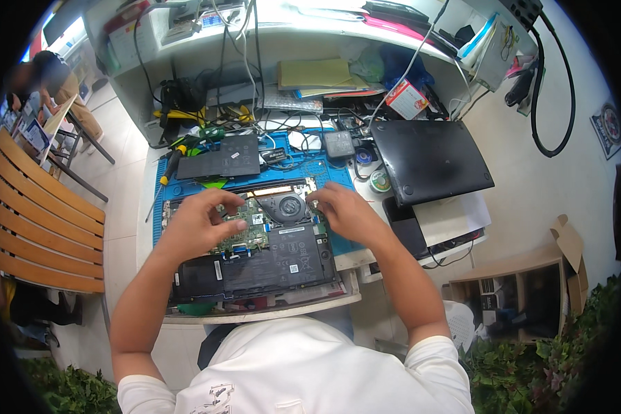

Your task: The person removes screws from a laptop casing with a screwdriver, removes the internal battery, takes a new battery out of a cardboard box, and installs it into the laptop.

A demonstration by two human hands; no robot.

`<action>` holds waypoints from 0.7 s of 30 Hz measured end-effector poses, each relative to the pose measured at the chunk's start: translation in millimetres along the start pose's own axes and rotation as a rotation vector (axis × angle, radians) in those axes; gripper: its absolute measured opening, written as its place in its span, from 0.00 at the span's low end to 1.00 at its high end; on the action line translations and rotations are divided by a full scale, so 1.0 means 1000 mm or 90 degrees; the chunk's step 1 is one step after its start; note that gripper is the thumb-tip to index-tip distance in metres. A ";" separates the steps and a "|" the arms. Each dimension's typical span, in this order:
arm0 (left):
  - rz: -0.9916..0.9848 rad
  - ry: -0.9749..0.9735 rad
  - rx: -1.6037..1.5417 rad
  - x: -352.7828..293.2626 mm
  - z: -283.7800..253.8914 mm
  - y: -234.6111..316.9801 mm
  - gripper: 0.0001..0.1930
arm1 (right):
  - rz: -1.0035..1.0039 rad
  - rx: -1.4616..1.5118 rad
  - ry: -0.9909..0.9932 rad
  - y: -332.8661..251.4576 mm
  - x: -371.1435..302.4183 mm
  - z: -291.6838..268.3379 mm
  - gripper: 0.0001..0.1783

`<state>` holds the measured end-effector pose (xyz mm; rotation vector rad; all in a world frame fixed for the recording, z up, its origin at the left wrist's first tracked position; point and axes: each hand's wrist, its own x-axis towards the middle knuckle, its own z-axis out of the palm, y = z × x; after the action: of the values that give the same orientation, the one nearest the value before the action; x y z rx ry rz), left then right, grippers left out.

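Both left hand (201, 224) and right hand (352, 212) curl over laptop internals (276, 259).

The white desk (146, 234) carries a blue mat (338, 176) bearing an opened laptop (272, 257).

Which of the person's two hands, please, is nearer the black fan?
The right hand: it is just right of the fan, whereas the left hand is farther off, over the green circuit board.
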<state>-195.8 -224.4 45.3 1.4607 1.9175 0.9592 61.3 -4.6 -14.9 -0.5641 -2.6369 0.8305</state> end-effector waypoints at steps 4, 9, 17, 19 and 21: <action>0.008 -0.135 0.016 0.023 0.020 0.022 0.18 | 0.047 0.071 0.024 0.004 0.004 -0.003 0.12; 0.100 -0.198 0.106 0.073 0.071 0.009 0.14 | 0.064 0.032 0.125 -0.007 -0.011 -0.002 0.11; 0.156 -0.312 0.306 0.118 0.077 0.024 0.13 | 0.275 0.202 -0.063 -0.083 -0.089 -0.009 0.20; 0.146 -0.342 0.327 0.128 0.079 0.028 0.14 | 0.288 0.258 -0.117 -0.088 -0.108 0.001 0.29; 0.138 -0.371 0.334 0.137 0.080 0.033 0.15 | 0.291 0.306 -0.146 -0.086 -0.113 0.005 0.37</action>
<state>-151.4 -70.5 23.4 1.9979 1.6420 0.0538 134.6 -123.1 12.4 -0.9936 -2.3829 1.6921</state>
